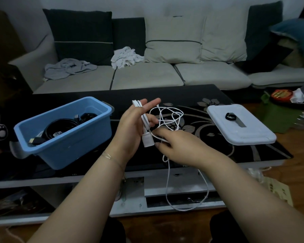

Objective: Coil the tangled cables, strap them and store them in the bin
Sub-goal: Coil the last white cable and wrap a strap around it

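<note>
Left hand point(132, 127), raised above the table point(191, 95), grips folded white cable point(167, 118) between its fingers; right hand point(177, 146) pinches a strand just beside the plug. Blue bin point(65, 142) sits left.

The left hand point(132, 127) holds folded loops of a white cable point(167, 118) with its plug. The right hand point(179, 146) pinches the cable near the plug. On the desk point(191, 95) stand a blue bin point(63, 142) with black cables point(60, 127) and a white lid point(242, 135) carrying a black strap point(230, 116).
</note>
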A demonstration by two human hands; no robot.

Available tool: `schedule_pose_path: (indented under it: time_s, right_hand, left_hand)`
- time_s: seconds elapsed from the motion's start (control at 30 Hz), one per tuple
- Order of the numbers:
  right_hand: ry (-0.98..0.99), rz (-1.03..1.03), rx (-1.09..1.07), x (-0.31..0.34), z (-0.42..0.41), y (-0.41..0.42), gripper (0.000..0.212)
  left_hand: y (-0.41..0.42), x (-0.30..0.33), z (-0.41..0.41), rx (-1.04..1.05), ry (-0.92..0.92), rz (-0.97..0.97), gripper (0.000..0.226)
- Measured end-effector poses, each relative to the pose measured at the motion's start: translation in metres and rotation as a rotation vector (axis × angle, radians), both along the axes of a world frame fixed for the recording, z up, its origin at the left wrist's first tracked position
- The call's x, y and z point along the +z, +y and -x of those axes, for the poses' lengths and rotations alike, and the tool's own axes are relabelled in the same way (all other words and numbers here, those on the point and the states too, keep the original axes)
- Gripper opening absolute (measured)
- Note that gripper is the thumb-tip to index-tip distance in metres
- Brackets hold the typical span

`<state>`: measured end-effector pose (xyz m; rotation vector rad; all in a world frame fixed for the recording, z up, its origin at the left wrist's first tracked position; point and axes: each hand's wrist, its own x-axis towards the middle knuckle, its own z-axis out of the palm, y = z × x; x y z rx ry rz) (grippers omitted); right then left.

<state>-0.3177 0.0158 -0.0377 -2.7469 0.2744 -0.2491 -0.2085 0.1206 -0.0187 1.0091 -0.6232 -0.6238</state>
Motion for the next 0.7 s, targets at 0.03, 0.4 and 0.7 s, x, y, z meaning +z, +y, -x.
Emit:
schedule_pose_path:
  time_s: [0.03,0.4,0.7]
  right_hand:
    - [0.015,-0.005,-0.003,0.001,0.001,0.001,0.037]
    - [-0.162,-0.431,0.13,0.009,0.01,-0.008,0.018]
    - [-0.316,-0.47,-0.034,0.012,0.016,-0.035,0.026]
  left_hand:
    - [-0.001,0.0,0.002,0.016,-0.045,-0.029,0.041]
    - [-0.001,-0.013,0.0,0.082,-0.639,-0.417,0.024]
    - [-0.001,-0.009,0.019,-0.225,-0.711,-0.594,0.047]
